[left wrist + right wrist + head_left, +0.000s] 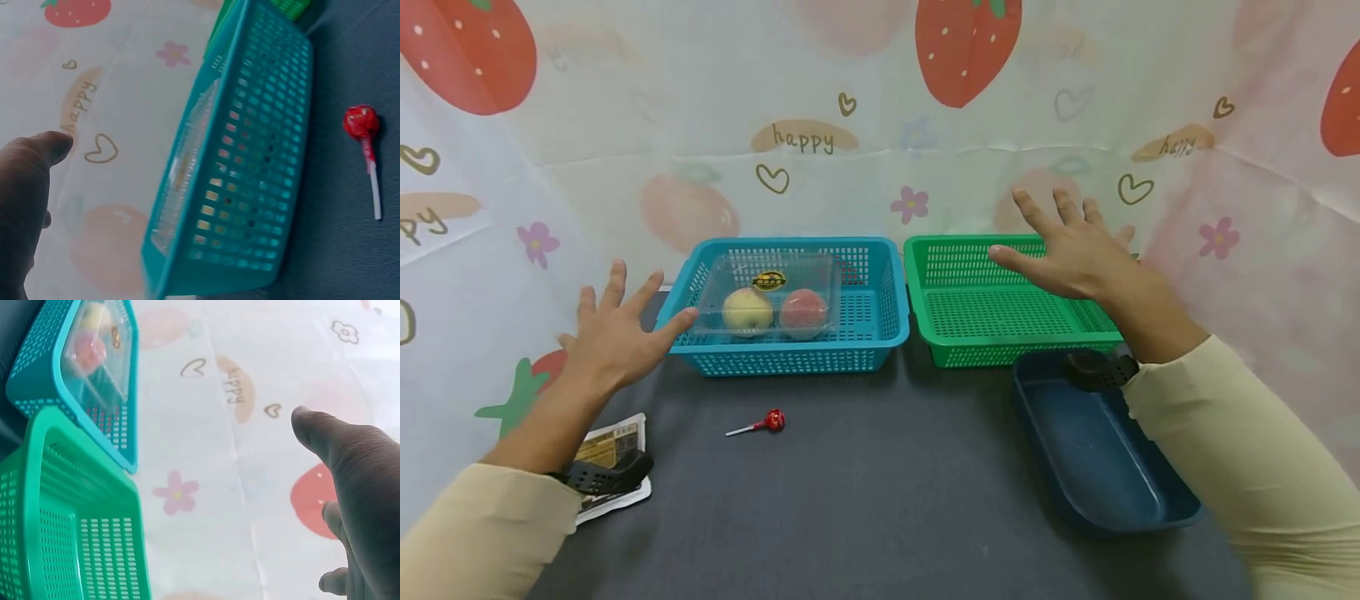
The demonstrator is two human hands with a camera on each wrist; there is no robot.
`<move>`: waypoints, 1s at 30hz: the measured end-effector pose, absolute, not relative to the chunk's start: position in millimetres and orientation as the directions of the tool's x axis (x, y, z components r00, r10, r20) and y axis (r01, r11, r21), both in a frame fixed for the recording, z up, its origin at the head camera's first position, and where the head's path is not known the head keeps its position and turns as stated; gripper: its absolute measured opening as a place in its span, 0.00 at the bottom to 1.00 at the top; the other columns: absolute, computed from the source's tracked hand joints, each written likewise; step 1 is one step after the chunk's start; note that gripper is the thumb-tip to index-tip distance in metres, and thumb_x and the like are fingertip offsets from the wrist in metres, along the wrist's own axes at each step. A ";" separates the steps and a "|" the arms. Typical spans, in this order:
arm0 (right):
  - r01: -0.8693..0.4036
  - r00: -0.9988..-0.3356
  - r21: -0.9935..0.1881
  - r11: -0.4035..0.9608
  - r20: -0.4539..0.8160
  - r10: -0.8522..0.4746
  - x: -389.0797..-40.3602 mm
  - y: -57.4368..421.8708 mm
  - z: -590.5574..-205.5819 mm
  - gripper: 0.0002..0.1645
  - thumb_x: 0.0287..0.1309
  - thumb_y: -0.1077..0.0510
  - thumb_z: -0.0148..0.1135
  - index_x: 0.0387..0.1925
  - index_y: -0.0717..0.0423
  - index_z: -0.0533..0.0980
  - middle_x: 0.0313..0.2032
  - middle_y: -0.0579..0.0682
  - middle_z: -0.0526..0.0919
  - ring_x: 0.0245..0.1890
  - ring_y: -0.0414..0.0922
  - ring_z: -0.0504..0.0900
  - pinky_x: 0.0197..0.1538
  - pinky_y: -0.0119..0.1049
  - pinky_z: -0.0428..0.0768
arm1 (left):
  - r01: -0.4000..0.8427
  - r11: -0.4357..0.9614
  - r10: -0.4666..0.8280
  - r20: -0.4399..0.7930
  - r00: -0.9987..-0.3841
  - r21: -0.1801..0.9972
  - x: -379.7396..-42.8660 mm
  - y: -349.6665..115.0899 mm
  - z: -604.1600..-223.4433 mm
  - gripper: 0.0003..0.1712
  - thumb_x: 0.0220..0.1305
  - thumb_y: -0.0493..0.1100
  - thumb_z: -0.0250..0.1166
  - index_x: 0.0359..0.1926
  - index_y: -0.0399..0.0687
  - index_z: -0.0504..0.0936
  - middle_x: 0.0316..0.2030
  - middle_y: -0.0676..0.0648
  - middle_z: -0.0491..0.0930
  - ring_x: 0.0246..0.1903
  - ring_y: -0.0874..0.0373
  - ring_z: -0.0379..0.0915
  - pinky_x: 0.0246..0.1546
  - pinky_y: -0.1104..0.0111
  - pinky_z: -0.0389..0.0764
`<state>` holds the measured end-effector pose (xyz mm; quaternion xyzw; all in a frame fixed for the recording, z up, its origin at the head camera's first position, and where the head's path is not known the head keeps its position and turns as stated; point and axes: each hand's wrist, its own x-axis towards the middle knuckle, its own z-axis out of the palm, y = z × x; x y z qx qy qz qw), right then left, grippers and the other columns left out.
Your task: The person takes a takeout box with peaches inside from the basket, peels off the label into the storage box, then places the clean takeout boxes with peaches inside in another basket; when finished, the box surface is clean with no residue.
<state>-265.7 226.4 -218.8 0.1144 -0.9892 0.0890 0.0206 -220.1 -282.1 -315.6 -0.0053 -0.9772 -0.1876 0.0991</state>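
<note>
My left hand, fingers spread, is held up at the left end of the blue basket and holds nothing. Inside that basket lies a clear plastic box with a yellowish fruit and a reddish fruit. Over the right part of the green basket my right hand is raised with its fingers spread, also holding nothing. A red lollipop with a white stick lies on the dark table in front of the blue basket; the left wrist view shows the lollipop too.
A dark blue tray stands at the right, partly under my right forearm. A printed packet lies at the left, partly hidden by my left wrist. Behind the baskets hangs a curtain printed with strawberries and hearts.
</note>
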 end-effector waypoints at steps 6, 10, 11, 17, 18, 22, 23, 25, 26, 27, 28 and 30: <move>-0.280 -0.960 -0.175 0.944 0.071 -0.272 -274.3 211.2 -225.9 0.54 0.55 0.19 0.36 0.75 0.32 0.33 0.74 0.59 0.30 0.70 0.68 0.29 0.54 0.79 0.32 | 0.108 0.915 0.006 0.254 -0.967 0.389 -220.7 -285.0 -335.3 0.48 0.66 0.70 0.47 0.74 0.44 0.53 0.73 0.35 0.31 0.66 0.22 0.25 0.46 0.21 0.43; -0.315 -0.949 -0.194 0.929 0.073 -0.306 -280.4 203.0 -230.2 0.54 0.56 0.19 0.37 0.75 0.32 0.33 0.74 0.58 0.31 0.70 0.68 0.33 0.56 0.77 0.35 | 0.114 0.905 0.001 0.265 -0.964 0.410 -222.2 -286.5 -346.6 0.47 0.66 0.69 0.48 0.73 0.41 0.55 0.73 0.35 0.34 0.66 0.23 0.28 0.47 0.23 0.46; -0.321 -0.947 -0.199 0.926 0.073 -0.313 -282.0 201.8 -231.1 0.53 0.56 0.19 0.37 0.75 0.32 0.34 0.74 0.58 0.32 0.70 0.68 0.34 0.57 0.77 0.36 | 0.110 0.902 -0.003 0.261 -0.965 0.417 -222.8 -286.9 -349.0 0.47 0.66 0.69 0.48 0.73 0.41 0.56 0.74 0.35 0.34 0.66 0.23 0.28 0.48 0.23 0.46; -0.333 -0.943 -0.210 0.919 0.072 -0.326 -289.9 197.7 -235.4 0.52 0.58 0.21 0.37 0.76 0.34 0.34 0.74 0.59 0.32 0.70 0.68 0.36 0.59 0.74 0.42 | 0.126 0.872 -0.007 0.271 -0.963 0.472 -227.6 -290.6 -361.7 0.44 0.68 0.67 0.49 0.72 0.39 0.58 0.73 0.35 0.35 0.67 0.25 0.29 0.54 0.27 0.44; -0.332 -0.943 -0.212 0.919 0.073 -0.324 -291.0 196.8 -236.2 0.53 0.58 0.21 0.37 0.76 0.34 0.34 0.74 0.59 0.33 0.70 0.68 0.37 0.60 0.74 0.43 | 0.128 0.872 -0.008 0.276 -0.961 0.473 -228.8 -291.1 -363.9 0.44 0.68 0.67 0.49 0.71 0.39 0.59 0.73 0.34 0.36 0.67 0.25 0.30 0.55 0.28 0.44; -0.331 -0.944 -0.221 0.917 0.082 -0.321 -296.0 192.3 -240.1 0.52 0.58 0.21 0.37 0.76 0.34 0.36 0.74 0.60 0.36 0.70 0.68 0.39 0.60 0.73 0.45 | 0.153 0.867 0.007 0.296 -0.955 0.474 -233.5 -294.0 -373.6 0.42 0.69 0.64 0.50 0.69 0.36 0.63 0.72 0.31 0.42 0.66 0.24 0.36 0.56 0.29 0.45; -0.333 -0.943 -0.226 0.915 0.087 -0.322 -297.4 190.7 -241.2 0.52 0.58 0.21 0.38 0.76 0.34 0.37 0.74 0.61 0.37 0.70 0.67 0.40 0.60 0.72 0.46 | 0.163 0.864 0.015 0.299 -0.954 0.477 -234.4 -294.8 -376.3 0.41 0.70 0.63 0.50 0.68 0.35 0.64 0.71 0.30 0.44 0.66 0.23 0.37 0.56 0.30 0.45; -0.344 -0.939 -0.240 0.908 0.100 -0.329 -300.4 187.2 -243.5 0.51 0.59 0.22 0.38 0.76 0.34 0.39 0.74 0.61 0.39 0.70 0.67 0.41 0.61 0.71 0.48 | 0.175 0.857 0.029 0.293 -0.956 0.485 -235.5 -296.6 -381.3 0.40 0.71 0.62 0.50 0.67 0.33 0.65 0.71 0.30 0.46 0.65 0.22 0.39 0.57 0.30 0.46; -0.348 -0.937 -0.250 0.904 0.107 -0.332 -301.8 185.2 -244.7 0.51 0.59 0.22 0.39 0.76 0.35 0.40 0.74 0.61 0.40 0.70 0.66 0.42 0.61 0.70 0.49 | 0.177 0.853 0.031 0.290 -0.957 0.492 -235.8 -297.3 -383.6 0.39 0.71 0.61 0.49 0.66 0.32 0.66 0.70 0.30 0.47 0.65 0.23 0.41 0.57 0.31 0.46; -0.350 -0.937 -0.259 0.900 0.113 -0.332 -303.3 183.2 -246.2 0.50 0.59 0.23 0.40 0.76 0.35 0.40 0.74 0.61 0.41 0.70 0.66 0.43 0.61 0.70 0.50 | 0.175 0.848 0.031 0.284 -0.958 0.500 -236.1 -297.7 -385.8 0.39 0.72 0.61 0.49 0.66 0.32 0.66 0.70 0.30 0.48 0.65 0.23 0.42 0.57 0.31 0.47; -0.351 -0.936 -0.272 0.896 0.117 -0.332 -304.7 181.2 -247.9 0.50 0.59 0.23 0.41 0.76 0.35 0.41 0.73 0.61 0.42 0.70 0.65 0.44 0.61 0.70 0.51 | 0.169 0.844 0.026 0.276 -0.961 0.509 -236.1 -297.6 -387.7 0.39 0.72 0.61 0.49 0.66 0.31 0.66 0.71 0.31 0.48 0.65 0.24 0.43 0.57 0.31 0.48; -0.351 -0.936 -0.302 0.886 0.123 -0.329 -307.1 177.3 -251.1 0.50 0.60 0.24 0.42 0.76 0.36 0.42 0.73 0.61 0.44 0.70 0.64 0.45 0.61 0.69 0.52 | 0.154 0.839 0.012 0.264 -0.964 0.522 -236.3 -296.6 -391.0 0.40 0.72 0.62 0.48 0.66 0.31 0.65 0.71 0.32 0.49 0.66 0.26 0.44 0.56 0.31 0.50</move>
